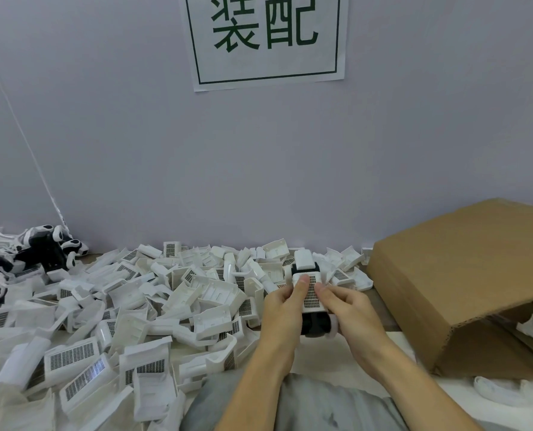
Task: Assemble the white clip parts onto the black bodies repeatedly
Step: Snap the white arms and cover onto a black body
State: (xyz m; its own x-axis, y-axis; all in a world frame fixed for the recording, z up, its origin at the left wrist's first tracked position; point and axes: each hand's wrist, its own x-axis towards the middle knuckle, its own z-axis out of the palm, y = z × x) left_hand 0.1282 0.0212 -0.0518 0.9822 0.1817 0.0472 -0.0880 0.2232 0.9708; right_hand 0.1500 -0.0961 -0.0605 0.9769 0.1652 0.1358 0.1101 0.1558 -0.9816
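Crowding the hands' left, white clips (109, 321) (cardboard box (464, 275) right).

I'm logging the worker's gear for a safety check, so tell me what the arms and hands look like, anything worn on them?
Both forearms are bare, with no sleeves in view. The left hand and right hand wear no gloves; no rings, watch or wristbands show.

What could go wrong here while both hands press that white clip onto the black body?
The thumbs bear on the white clip along its mesh face; uneven pressure might seat it crooked on the black body. The piece is held in the air above the loose white parts, so a slip could drop it among lookalikes.
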